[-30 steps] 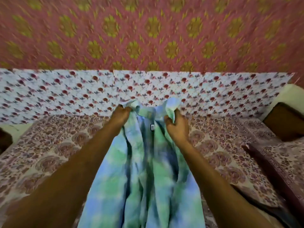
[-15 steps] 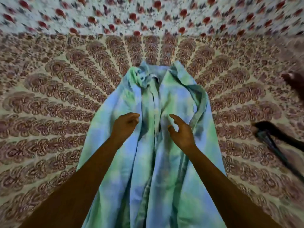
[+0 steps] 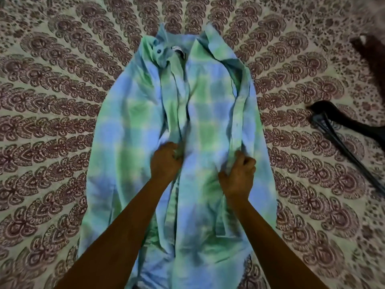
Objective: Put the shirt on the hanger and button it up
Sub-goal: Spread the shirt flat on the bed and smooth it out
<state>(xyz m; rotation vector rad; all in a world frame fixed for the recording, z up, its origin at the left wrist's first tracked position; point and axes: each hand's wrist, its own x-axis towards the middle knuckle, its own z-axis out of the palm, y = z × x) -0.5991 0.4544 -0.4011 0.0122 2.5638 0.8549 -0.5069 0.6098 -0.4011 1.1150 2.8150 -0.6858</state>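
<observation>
The fingers of the left hand (image 3: pixel 164 161) curl into a fold of the blue-and-green checked cotton shirt (image 3: pixel 133 130) at its left front edge. The fingers of the right hand (image 3: pixel 239 174) pinch the button placket opposite. A second ago both hands held the collar up in the air; since then they have let it go and dropped to mid-chest height. The shirt now lies spread, front open, collar far from the fingers, on the maroon paisley-printed bedsheet (image 3: pixel 52 101). The garment looks laid out ready for opening. Well off to the right of the right hand lies the black hanger (image 3: pixel 341 130), untouched. So the hanging step is probably still ahead, and the buttoning after it.
</observation>
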